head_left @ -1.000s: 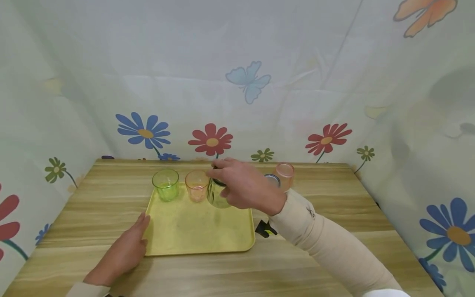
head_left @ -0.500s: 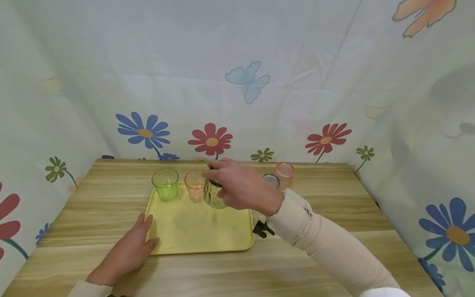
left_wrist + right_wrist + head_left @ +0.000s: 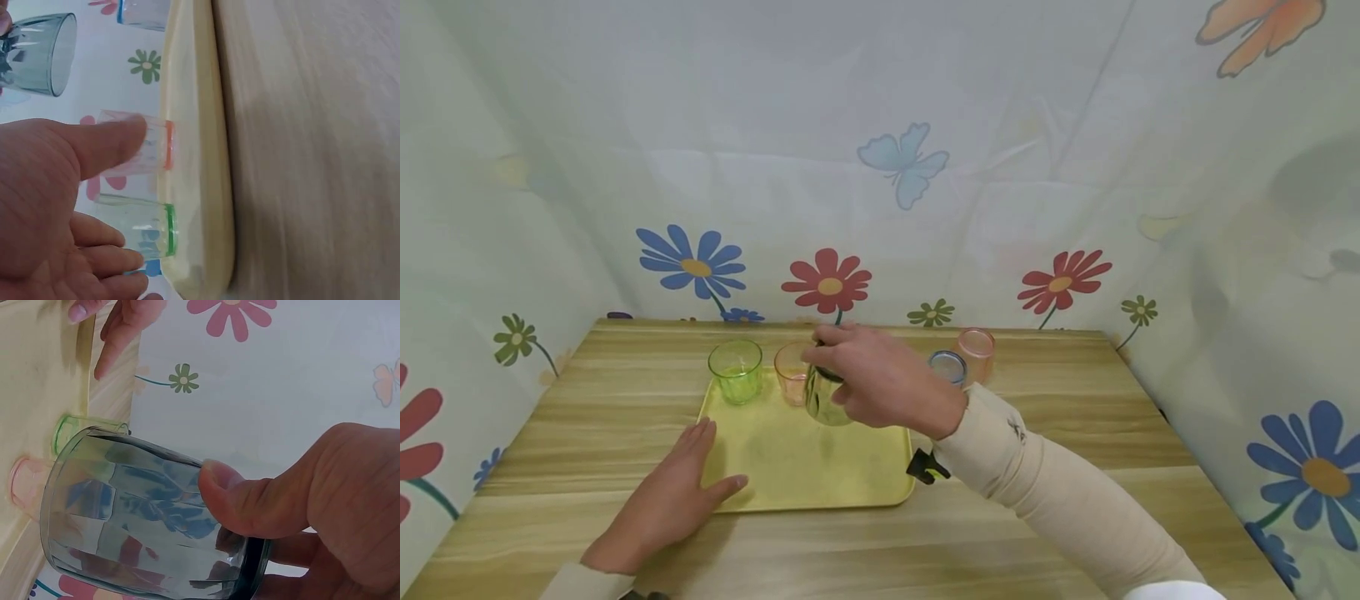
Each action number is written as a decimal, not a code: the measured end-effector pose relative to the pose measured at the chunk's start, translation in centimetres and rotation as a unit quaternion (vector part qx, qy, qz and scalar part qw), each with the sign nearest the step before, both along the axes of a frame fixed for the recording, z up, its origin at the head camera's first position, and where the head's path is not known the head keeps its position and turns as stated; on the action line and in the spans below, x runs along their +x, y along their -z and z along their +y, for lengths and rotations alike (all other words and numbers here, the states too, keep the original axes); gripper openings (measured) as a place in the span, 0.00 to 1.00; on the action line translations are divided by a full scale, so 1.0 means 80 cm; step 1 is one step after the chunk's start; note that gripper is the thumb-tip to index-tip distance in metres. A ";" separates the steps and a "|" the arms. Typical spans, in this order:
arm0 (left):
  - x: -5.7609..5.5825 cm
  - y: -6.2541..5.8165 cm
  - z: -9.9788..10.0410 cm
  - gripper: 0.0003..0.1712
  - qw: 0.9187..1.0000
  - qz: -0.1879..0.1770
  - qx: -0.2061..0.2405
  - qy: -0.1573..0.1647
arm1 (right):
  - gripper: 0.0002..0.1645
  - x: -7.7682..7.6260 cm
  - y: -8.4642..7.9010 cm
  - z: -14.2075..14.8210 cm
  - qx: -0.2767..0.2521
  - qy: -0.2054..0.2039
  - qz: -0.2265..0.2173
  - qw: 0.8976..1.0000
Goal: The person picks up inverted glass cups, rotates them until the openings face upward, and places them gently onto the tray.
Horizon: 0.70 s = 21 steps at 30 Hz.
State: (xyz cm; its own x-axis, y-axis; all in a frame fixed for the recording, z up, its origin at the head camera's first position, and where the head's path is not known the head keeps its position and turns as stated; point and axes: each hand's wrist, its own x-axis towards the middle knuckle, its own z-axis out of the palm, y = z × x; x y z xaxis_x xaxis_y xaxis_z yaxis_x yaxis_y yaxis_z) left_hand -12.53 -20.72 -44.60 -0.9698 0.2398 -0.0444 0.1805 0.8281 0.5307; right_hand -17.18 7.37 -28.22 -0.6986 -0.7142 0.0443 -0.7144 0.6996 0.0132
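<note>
While right hand [image 3: 880, 375] grips grey glass [image 3: 824, 404] by base, mouth down above yellow tray [image 3: 812, 475], left hand [image 3: 670, 496] spreads thumb from extended fingers at tray's left side, holding nothing. Green glass [image 3: 735, 379], orange glass [image 3: 790, 375]: upright along tray's back edge. Blue glass [image 3: 947, 367], pink glass [image 3: 977, 354]: on table [image 3: 1015, 542], right of tray.

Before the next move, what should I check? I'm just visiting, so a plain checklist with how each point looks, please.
1. Right hand gripping the grey glass: ok, thumb and fingers hold it near its base.
2. Grey glass mouth up: not ok, its open rim faces down.
3. Grey glass off the tray: ok, the left wrist view shows a gap.
4. Green glass and orange glass upright on the tray: ok.
5. Left hand steadying the tray: cannot tell; it's open at the left edge, contact unclear.
</note>
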 end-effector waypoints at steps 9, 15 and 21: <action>-0.006 -0.025 0.019 0.58 0.999 0.038 0.028 0.007 | 0.32 0.003 0.003 -0.004 -0.006 0.005 -0.006 1.000; -0.012 -0.040 0.036 0.58 0.997 0.059 0.044 0.017 | 0.33 0.002 0.007 -0.008 -0.013 0.007 -0.007 1.000; -0.022 -0.050 0.050 0.58 0.993 0.099 0.063 0.032 | 0.34 0.005 0.009 -0.005 -0.045 0.009 -0.018 0.999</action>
State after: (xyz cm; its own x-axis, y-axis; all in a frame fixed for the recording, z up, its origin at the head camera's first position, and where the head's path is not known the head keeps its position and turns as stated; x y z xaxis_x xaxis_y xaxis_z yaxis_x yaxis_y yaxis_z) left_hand -14.32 -16.69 -40.57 -0.9391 0.2922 0.1809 0.3419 0.7408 0.5782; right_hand -16.76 7.00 -28.96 -0.7140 -0.6953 0.0816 -0.7001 0.7100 -0.0758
